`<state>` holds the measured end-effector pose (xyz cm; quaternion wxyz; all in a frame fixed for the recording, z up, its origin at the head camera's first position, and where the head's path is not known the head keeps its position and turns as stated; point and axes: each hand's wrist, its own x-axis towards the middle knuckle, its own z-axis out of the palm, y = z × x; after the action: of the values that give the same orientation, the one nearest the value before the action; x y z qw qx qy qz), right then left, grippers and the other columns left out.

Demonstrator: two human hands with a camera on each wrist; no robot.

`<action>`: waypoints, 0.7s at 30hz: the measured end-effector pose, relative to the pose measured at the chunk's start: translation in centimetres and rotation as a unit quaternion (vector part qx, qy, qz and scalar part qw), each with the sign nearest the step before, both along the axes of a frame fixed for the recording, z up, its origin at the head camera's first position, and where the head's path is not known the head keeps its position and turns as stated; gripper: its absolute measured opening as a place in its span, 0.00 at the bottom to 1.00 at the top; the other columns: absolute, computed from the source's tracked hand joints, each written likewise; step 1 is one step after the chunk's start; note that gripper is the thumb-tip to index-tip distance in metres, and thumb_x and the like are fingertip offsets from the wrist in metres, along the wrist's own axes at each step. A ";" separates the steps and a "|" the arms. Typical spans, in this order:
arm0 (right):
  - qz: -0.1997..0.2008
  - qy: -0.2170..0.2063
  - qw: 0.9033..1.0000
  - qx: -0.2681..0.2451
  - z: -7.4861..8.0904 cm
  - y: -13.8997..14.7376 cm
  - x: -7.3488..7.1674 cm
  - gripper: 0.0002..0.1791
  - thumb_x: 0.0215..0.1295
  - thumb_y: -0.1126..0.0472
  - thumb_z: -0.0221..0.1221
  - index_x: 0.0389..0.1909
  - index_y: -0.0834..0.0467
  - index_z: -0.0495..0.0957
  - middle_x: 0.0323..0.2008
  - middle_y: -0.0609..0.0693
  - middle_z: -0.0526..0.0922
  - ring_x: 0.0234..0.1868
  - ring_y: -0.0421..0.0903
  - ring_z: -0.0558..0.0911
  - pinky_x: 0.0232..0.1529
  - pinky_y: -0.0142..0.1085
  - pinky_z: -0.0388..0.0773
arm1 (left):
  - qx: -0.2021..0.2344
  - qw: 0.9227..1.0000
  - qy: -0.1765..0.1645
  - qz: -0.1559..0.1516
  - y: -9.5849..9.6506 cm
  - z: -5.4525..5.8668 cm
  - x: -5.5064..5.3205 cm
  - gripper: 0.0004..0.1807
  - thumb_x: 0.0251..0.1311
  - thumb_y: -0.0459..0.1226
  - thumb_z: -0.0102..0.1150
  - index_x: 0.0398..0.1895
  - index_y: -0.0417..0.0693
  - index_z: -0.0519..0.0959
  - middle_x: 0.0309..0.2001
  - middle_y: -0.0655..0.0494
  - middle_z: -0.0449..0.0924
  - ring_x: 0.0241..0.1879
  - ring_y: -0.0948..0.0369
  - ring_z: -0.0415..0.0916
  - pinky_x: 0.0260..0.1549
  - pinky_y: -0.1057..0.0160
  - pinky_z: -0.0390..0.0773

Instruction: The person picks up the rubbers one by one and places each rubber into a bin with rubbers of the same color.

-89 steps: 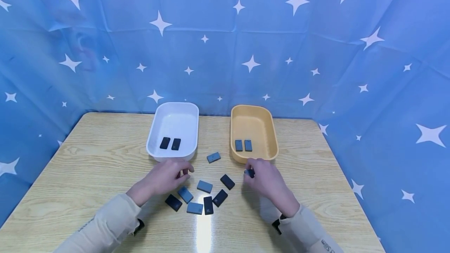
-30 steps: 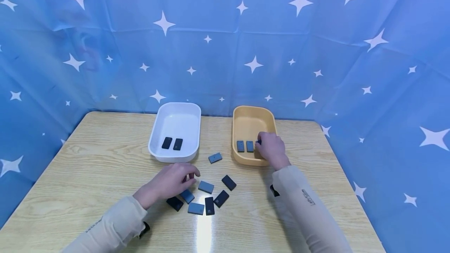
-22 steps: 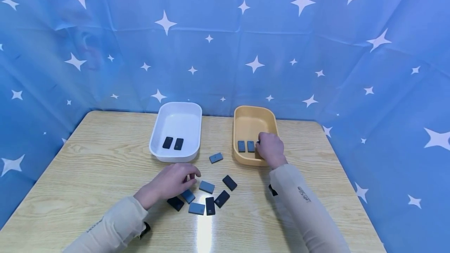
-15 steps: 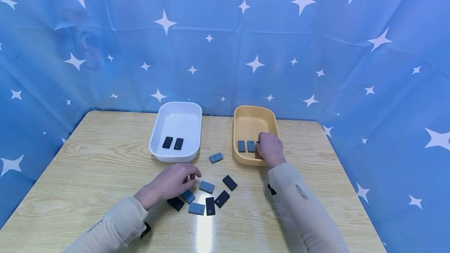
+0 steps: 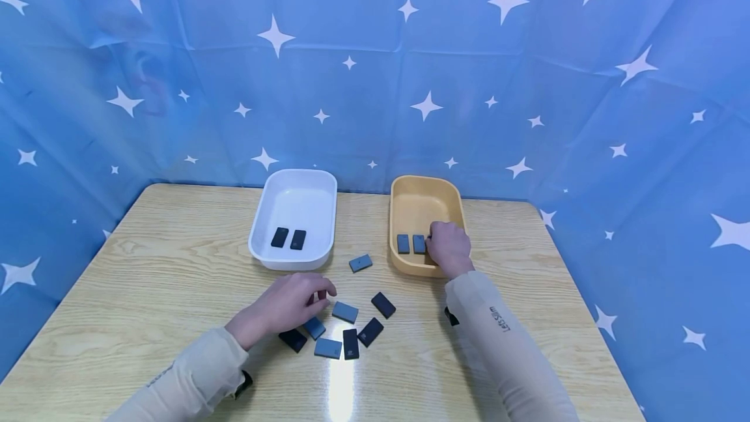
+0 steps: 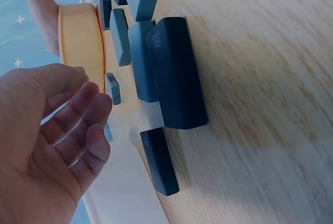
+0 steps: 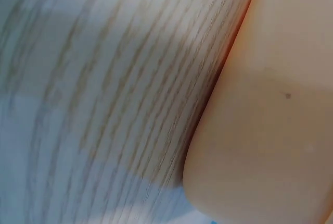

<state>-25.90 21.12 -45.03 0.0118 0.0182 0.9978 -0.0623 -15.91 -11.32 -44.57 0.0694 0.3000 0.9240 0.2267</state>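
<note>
My left hand (image 5: 287,305) hovers over the table beside several small flat blocks, its fingers loosely bent and holding nothing. In the left wrist view, a black block (image 6: 177,73) lies in front of that hand. Nearest its fingertips in the head view is a blue-grey block (image 5: 345,312). My right hand (image 5: 449,247) reaches down into the orange bin (image 5: 428,270), its fingertips mostly hidden. A dark sliver of a small block shows at its left edge, beside two blue-grey blocks (image 5: 418,244) lying side by side. The right wrist view shows only the bin's outer wall (image 7: 265,114) and tabletop.
A white bin (image 5: 293,263) with two black blocks (image 5: 297,239) inside stands at the back left. Between the bins lies a lone blue-grey block (image 5: 360,263). More black blocks (image 5: 371,331) and blue-grey ones (image 5: 328,348) are scattered on the wooden table (image 5: 176,266).
Three seconds ago my right hand held a small block in front of the orange bin; it has since moved up into the bin. My left hand has shifted slightly right and down, staying empty.
</note>
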 end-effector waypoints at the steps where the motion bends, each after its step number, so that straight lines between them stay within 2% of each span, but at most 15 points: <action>1: 0.000 0.000 1.000 0.000 0.0 0.0 0.0 0.08 0.65 0.57 0.61 0.32 0.58 0.80 0.29 0.56 0.84 0.28 0.54 0.82 0.28 0.48 0.78 | -0.001 1.000 0.000 0.001 0.0 0.0 0.0 0.08 0.63 0.42 0.61 0.44 0.58 0.83 0.33 0.69 0.81 0.28 0.74 0.70 0.27 0.71 0.72; 7: 0.001 -0.009 1.000 -0.003 0.4 0.0 0.1 0.10 0.68 0.56 0.58 0.30 0.58 0.79 0.28 0.56 0.83 0.27 0.52 0.81 0.27 0.47 0.77 | -0.003 1.000 0.001 -0.003 0.1 0.0 0.0 0.08 0.63 0.42 0.61 0.44 0.59 0.83 0.34 0.69 0.81 0.28 0.74 0.71 0.28 0.71 0.72; 10: 0.004 -0.011 1.000 -0.005 0.9 0.0 0.5 0.10 0.69 0.57 0.55 0.36 0.59 0.81 0.32 0.58 0.84 0.29 0.53 0.81 0.29 0.48 0.78 | -0.001 1.000 0.000 -0.006 0.1 0.0 0.0 0.08 0.63 0.42 0.61 0.44 0.59 0.83 0.34 0.69 0.81 0.28 0.75 0.71 0.28 0.71 0.72; 16: 0.008 0.019 1.000 -0.020 2.2 -0.1 1.7 0.12 0.70 0.58 0.53 0.46 0.59 0.81 0.39 0.60 0.85 0.33 0.57 0.83 0.32 0.51 0.80 | 0.002 1.000 -0.005 -0.006 0.1 0.1 0.0 0.08 0.63 0.42 0.61 0.44 0.58 0.84 0.34 0.69 0.81 0.28 0.74 0.71 0.28 0.71 0.72; 21: 0.033 0.042 0.997 -0.051 3.3 0.0 3.1 0.14 0.70 0.58 0.53 0.49 0.59 0.81 0.42 0.58 0.86 0.30 0.55 0.82 0.30 0.49 0.79 | 0.001 1.000 -0.005 -0.004 0.1 0.2 0.1 0.08 0.63 0.41 0.61 0.44 0.58 0.83 0.34 0.69 0.81 0.28 0.74 0.71 0.28 0.71 0.72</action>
<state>-22.80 21.13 -41.75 -0.0268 -0.0183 0.9931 -0.1130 -15.83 -11.25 -44.40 0.0750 0.3023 0.9223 0.2288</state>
